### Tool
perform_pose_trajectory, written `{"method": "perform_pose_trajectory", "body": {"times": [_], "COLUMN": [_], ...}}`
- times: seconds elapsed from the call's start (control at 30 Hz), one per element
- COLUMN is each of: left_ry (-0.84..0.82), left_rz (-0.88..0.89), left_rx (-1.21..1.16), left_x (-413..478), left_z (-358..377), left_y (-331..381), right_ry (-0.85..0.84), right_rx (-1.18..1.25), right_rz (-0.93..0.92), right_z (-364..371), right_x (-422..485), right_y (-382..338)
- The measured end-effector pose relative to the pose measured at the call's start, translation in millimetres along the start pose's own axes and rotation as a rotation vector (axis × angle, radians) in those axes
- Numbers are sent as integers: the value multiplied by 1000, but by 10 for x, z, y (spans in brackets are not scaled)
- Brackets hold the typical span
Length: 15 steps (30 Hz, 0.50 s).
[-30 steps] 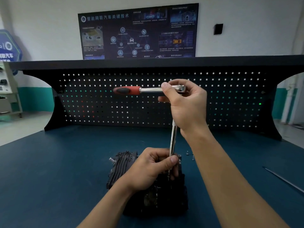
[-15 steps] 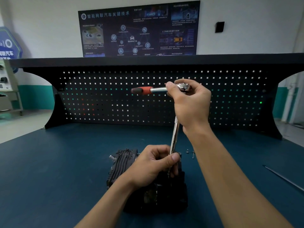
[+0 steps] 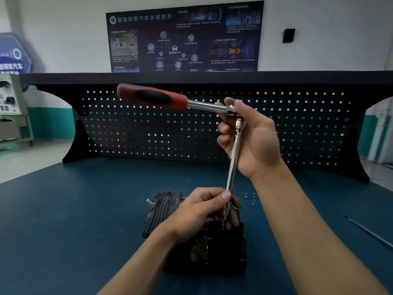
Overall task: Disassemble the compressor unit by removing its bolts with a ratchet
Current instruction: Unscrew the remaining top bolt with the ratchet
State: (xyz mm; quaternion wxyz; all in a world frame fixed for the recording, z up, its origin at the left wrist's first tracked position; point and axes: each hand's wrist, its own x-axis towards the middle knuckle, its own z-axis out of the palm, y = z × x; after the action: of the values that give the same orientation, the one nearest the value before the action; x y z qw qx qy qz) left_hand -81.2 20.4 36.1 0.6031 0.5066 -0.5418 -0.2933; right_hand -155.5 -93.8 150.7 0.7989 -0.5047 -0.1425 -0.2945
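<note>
Head | right hand (image 3: 253, 139) grips ratchet (image 3: 161, 99) | left hand (image 3: 200, 211) pinches extension (image 3: 234, 154) atop compressor (image 3: 161, 209)

Ratchet (image 3: 170, 100) handle motion-blurred, extension (image 3: 232, 165) lower end hidden by left hand (image 3: 200, 213)

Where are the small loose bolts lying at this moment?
In the head view, the loose bolts lie on the blue bench top, right of centre, just right of the compressor unit's far end.

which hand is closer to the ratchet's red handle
Right. The right hand grips the ratchet head beside the red handle; the left hand holds the extension bar down at the compressor.
</note>
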Motion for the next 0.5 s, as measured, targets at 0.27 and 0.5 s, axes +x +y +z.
{"method": "perform_pose_trajectory", "body": {"times": [0.27,0.5], "left_ry": [-41,-36], "left_rz": [44,79], "left_rx": [29,52], "left_x": [3,9], "left_z": [-10,-3], "left_y": [-9,-8], "right_ry": [-329,-389], "right_rx": [122,94], "right_rz": [38,25], "right_z": [-76,-52], "right_x": [-34,-45], "right_y": [-27,-29]}}
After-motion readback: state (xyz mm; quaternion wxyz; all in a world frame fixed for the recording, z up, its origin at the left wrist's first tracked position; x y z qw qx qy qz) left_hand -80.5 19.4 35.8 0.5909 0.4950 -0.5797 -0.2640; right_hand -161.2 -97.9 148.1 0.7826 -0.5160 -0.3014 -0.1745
